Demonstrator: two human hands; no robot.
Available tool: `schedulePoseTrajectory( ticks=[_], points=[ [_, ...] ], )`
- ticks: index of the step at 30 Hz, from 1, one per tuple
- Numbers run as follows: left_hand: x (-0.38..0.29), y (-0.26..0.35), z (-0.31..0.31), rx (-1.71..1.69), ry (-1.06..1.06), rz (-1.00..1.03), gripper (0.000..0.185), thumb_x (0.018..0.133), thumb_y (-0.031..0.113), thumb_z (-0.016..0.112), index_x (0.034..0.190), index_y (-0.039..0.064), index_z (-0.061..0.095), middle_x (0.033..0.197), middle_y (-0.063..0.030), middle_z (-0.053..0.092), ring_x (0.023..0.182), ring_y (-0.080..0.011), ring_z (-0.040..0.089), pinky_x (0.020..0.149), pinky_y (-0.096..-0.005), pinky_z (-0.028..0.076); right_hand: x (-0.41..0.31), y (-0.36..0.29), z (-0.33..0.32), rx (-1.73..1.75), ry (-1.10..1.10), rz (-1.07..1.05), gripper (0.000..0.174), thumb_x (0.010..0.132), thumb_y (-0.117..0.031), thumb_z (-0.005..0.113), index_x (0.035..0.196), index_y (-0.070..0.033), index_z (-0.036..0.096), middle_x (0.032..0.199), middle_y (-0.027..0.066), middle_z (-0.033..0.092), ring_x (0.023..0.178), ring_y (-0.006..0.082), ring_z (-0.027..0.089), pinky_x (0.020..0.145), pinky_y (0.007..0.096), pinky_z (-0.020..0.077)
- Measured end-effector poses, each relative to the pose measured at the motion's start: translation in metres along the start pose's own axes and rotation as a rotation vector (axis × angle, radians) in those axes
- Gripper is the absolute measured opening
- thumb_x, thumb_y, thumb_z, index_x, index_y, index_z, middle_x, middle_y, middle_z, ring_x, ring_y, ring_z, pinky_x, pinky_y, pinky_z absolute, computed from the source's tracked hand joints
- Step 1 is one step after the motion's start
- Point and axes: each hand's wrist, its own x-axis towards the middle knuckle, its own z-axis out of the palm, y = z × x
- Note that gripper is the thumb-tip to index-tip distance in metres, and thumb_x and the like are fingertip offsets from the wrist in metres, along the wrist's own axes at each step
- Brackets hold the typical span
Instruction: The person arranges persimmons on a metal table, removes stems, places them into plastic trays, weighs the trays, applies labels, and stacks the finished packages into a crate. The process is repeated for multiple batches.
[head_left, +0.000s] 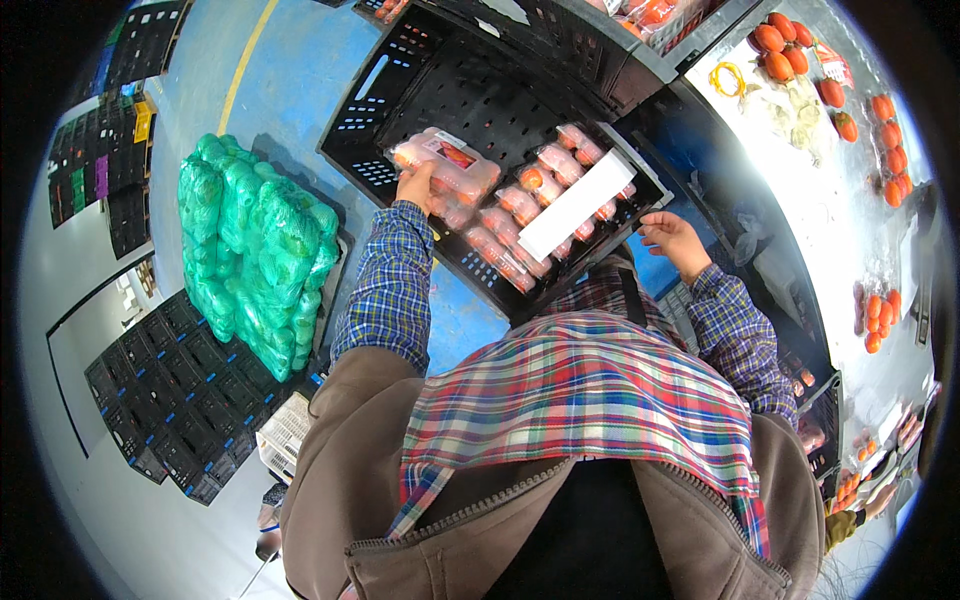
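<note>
A black perforated plastic crate (480, 79) lies before me, with packs of wrapped red-orange tomatoes (499, 244) in rows along its near right part. My left hand (417, 187) grips the near edge of a clear pack of tomatoes (457, 169) that bears a printed label, over the crate's left side. A long white strip (577, 204), perhaps card or paper, lies across the packs at the right. Just outside the crate's right corner is my right hand (667, 238), its fingers slightly curled and apart, holding nothing that I can see.
A bright worktable (787, 187) at the right carries loose tomatoes (780, 49) and a yellow ring (726, 79). Green net bags of produce (255, 240) stand on the floor at the left, near stacked black crates (187, 382). Other people show at the lower left and lower right.
</note>
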Motion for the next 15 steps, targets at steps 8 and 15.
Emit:
schedulePoseTrajectory(
  ticks=[8,15],
  points=[
    [0.034,-0.018,-0.012,0.358,0.098,0.04,0.06,0.076,0.03,0.072,0.121,-0.001,0.047,0.097,-0.0163,0.062,0.074,-0.0281,0.066,0.054,-0.037,0.055,0.0,-0.007,-0.003,-0.033,0.02,-0.023,0.022,0.09,-0.014,0.061,0.11,-0.007,0.059,0.095,0.0007,0.066,0.085,0.0118,0.061,0.074,0.027,0.0467],
    [0.04,-0.013,0.011,2.166,-0.223,0.455,0.052,0.078,0.031,0.072,0.119,0.001,0.059,0.116,-0.0172,0.062,0.106,-0.0326,0.059,0.085,-0.0397,0.051,-0.001,-0.009,-0.007,-0.046,0.013,0.012,0.021,0.091,-0.015,0.061,0.11,-0.007,0.059,0.098,0.0018,0.067,0.084,0.0115,0.061,0.072,0.0264,0.0476]
  ],
)
